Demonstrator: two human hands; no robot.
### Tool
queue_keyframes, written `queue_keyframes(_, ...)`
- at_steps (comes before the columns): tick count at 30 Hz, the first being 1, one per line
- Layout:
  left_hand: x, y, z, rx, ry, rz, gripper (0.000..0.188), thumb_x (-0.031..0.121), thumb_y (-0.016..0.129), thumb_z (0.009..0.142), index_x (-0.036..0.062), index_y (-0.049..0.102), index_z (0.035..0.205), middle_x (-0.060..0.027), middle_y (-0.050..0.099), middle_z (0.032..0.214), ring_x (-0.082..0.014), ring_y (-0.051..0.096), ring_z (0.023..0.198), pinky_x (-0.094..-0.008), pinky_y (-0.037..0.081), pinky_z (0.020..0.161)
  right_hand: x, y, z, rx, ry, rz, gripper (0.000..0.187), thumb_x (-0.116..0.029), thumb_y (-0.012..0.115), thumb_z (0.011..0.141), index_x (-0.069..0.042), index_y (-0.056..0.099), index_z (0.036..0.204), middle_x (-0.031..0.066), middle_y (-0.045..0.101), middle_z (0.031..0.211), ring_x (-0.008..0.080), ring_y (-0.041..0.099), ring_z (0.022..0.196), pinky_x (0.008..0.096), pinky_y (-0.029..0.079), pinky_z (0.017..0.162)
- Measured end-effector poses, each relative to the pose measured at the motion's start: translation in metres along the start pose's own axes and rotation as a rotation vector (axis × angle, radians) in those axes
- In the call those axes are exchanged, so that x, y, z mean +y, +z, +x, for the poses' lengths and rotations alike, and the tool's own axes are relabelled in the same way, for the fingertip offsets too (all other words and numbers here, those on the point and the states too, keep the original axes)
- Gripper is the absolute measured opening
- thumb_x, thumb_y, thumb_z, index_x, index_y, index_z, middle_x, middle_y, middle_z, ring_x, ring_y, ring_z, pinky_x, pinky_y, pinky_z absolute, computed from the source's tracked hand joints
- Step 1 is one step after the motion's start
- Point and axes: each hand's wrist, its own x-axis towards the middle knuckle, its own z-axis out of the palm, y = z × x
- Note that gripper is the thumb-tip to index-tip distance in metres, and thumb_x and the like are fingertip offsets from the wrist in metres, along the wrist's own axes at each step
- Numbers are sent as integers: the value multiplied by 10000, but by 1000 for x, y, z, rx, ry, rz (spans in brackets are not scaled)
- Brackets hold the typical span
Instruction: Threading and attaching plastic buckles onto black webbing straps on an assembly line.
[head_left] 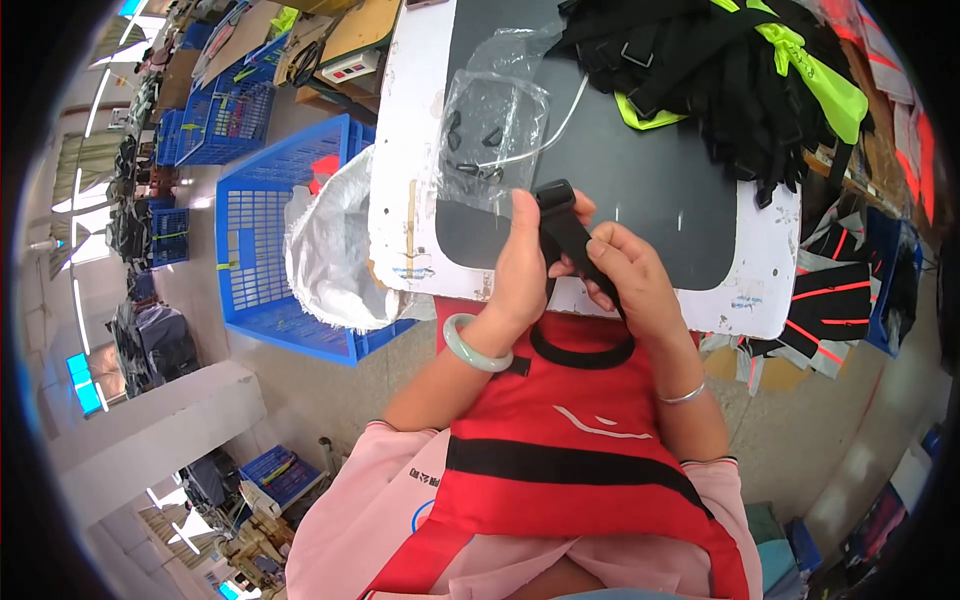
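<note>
A black webbing strap is stretched between my two hands above the near edge of the table. At its upper end is a black plastic buckle. My left hand closes round the strap just below the buckle, thumb pointing up, its other fingers partly hidden. My right hand pinches the strap a little lower, on the right. The rest of the strap hangs in a loop in front of my red apron. Left of the buckle, a clear plastic bag with several small black parts lies on the table.
A heap of black straps with neon-yellow pieces covers the far right of the white-edged table. A blue crate holding a white woven sack stands to the left. Black fabric with orange stripes lies at the right.
</note>
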Motion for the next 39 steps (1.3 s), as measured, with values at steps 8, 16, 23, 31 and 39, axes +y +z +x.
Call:
queue_keyframes(8, -13, -6, 0, -126, 580, 682, 421, 360, 513, 933, 17, 561, 1171, -85, 497, 947, -161, 543, 704, -278, 469, 628, 3, 3, -8, -36, -143, 344, 195, -190, 487, 959, -68, 501, 1110, -14, 513, 745, 34, 402, 546, 165, 305, 463)
queue_keyframes(16, 13, -18, 3, -305, 556, 960, 356, 217, 732, 754, 42, 654, 1054, -80, 540, 822, -216, 547, 716, -315, 453, 635, -4, -30, -4, -111, -220, -64, 217, -186, 479, 964, -37, 548, 1106, 50, 614, 1046, 145, 557, 995, 260, 421, 892)
queue_keyframes(23, 19, -38, 4, -280, 437, 770, 294, 136, 756, 713, -16, 670, 950, -68, 568, 813, -161, 546, 736, -265, 423, 641, -40, -113, -35, -132, -565, 561, 160, -147, 472, 936, -70, 473, 1076, 83, 546, 916, 254, 553, 1012, 467, 310, 1059)
queue_keyframes(31, 16, -32, 9, -349, 406, 807, 314, 150, 769, 708, -20, 649, 943, -83, 594, 833, -173, 572, 738, -274, 453, 648, -64, -106, -39, 295, -493, 212, 162, -243, 489, 963, -93, 545, 941, -58, 337, 636, 48, 281, 505, 210, 231, 446)
queue_keyframes(39, 26, -17, 1, -373, 321, 944, 314, 106, 759, 684, 3, 636, 953, -99, 638, 851, -209, 630, 710, -292, 494, 635, -28, -27, -17, 176, -259, -631, 235, -154, 577, 899, -16, 504, 724, -51, 433, 601, 29, 364, 563, 208, 302, 483)
